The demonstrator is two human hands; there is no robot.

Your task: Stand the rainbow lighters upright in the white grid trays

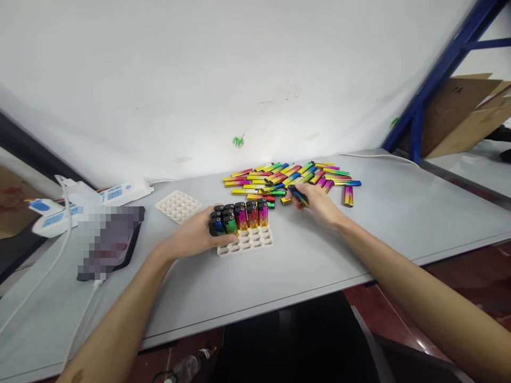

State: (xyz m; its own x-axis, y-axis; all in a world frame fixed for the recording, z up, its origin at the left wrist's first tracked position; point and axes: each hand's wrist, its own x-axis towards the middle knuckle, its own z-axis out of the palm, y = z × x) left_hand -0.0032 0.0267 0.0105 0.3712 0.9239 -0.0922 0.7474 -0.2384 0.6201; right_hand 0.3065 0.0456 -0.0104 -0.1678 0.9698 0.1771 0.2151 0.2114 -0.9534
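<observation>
A white tray (256, 240) with oval holes lies on the table, its back rows filled with upright, metallic-coloured lighters (252, 215) with black tops. My left hand (199, 234) is closed around the left end of these lighters, thumb in front near the green one, fingers partly hidden behind. Over the front edge of a loose pile of lighters (275, 178), my right hand (313, 201) grips a single lighter (298, 194) with a black top and bluish body. The front holes of the tray hold nothing.
A second white holed tray (178, 206) lies at the back left. Nearer left are a phone-like device (114, 242), partly pixelated, with a white cable, and power strips (120, 192). One lighter (348, 196) lies apart at right. A white wall stands behind; cardboard boxes (455, 114) are far right.
</observation>
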